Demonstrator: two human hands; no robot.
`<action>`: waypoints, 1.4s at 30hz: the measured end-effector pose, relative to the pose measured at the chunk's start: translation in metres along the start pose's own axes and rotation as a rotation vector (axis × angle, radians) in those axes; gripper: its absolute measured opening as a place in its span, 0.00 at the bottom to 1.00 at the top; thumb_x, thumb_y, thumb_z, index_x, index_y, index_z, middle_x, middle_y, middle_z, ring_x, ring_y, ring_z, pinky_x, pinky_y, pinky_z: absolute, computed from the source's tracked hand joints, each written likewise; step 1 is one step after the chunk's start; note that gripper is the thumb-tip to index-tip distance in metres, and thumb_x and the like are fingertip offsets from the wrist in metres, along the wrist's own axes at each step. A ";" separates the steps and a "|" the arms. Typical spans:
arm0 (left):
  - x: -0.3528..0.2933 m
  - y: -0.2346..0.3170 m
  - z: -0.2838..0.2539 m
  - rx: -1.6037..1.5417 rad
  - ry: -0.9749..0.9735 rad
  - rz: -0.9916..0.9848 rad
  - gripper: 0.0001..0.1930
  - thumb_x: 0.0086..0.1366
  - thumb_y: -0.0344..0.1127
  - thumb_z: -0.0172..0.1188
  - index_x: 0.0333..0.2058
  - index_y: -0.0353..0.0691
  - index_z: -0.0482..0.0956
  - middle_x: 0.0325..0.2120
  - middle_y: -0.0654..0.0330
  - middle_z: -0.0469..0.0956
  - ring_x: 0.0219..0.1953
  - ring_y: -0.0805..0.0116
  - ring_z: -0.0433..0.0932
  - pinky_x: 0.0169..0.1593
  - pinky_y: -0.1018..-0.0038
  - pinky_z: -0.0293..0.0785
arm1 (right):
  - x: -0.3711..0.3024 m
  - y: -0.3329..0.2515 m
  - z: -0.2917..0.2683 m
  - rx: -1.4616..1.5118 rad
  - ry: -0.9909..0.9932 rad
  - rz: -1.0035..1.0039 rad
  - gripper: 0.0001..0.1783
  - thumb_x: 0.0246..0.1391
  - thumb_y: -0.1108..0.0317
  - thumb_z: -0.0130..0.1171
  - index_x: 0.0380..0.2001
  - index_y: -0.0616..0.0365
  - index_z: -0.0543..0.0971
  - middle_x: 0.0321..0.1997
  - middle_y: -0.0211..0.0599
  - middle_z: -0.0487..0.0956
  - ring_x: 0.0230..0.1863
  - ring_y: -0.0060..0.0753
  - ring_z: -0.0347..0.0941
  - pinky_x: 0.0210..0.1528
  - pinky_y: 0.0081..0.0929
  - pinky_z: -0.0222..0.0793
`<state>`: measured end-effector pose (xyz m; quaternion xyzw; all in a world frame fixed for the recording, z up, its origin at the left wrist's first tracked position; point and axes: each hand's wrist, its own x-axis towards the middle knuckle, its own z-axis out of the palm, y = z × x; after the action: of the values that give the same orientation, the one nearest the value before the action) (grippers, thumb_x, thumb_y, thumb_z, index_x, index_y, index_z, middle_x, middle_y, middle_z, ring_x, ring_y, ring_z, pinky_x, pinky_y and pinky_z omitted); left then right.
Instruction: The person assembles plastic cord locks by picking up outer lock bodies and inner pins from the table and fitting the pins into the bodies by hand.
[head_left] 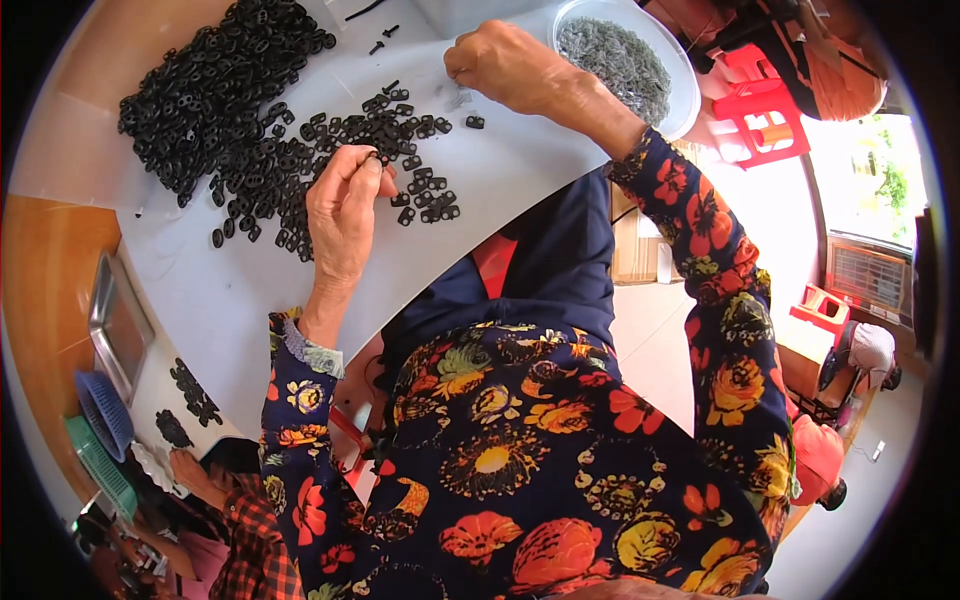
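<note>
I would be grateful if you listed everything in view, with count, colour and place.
black pieces: very many, black, heaped upper left and strewn rightward
black pins: two, black, top of table
clear pieces: many, transparent, inside tub
tub: one, translucent, by right forearm
table: one, pale grey, under the pieces
metal tray: one, silver, far left
basket: one, blue, lower left
crate: one, green, beside blue basket
stools: at least two, red, right side
other people: several, mixed clothing, lower left and right
sleeves: two, navy floral
left hand: one, bare, pinching a black piece
right hand: one, bare, left of tub, fingers curled, contents hidden
</note>
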<state>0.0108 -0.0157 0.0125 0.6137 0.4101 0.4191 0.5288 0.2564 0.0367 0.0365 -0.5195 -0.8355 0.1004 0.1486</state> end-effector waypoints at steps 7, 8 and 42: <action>-0.001 -0.001 0.000 -0.007 0.012 -0.010 0.06 0.62 0.29 0.50 0.32 0.33 0.74 0.21 0.64 0.74 0.26 0.78 0.72 0.33 0.80 0.69 | 0.012 -0.014 -0.002 -0.249 -0.095 -0.017 0.04 0.45 0.76 0.52 0.23 0.69 0.73 0.26 0.49 0.76 0.33 0.53 0.74 0.36 0.41 0.69; 0.000 0.000 0.001 -0.009 0.014 -0.019 0.07 0.62 0.30 0.49 0.32 0.33 0.74 0.21 0.63 0.74 0.26 0.77 0.71 0.35 0.80 0.68 | 0.013 -0.010 -0.001 -0.243 -0.064 -0.001 0.04 0.44 0.76 0.53 0.23 0.68 0.73 0.24 0.48 0.76 0.30 0.52 0.74 0.34 0.40 0.70; 0.001 0.002 -0.001 0.105 -0.087 0.005 0.04 0.58 0.27 0.48 0.26 0.36 0.71 0.16 0.69 0.66 0.20 0.84 0.61 0.24 0.82 0.60 | -0.030 -0.072 0.052 1.375 0.129 0.103 0.11 0.54 0.80 0.55 0.42 0.61 0.70 0.35 0.29 0.76 0.38 0.19 0.73 0.44 0.22 0.74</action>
<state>0.0103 -0.0150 0.0149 0.6592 0.4068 0.3711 0.5121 0.1902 -0.0228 0.0067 -0.3515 -0.5457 0.5830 0.4886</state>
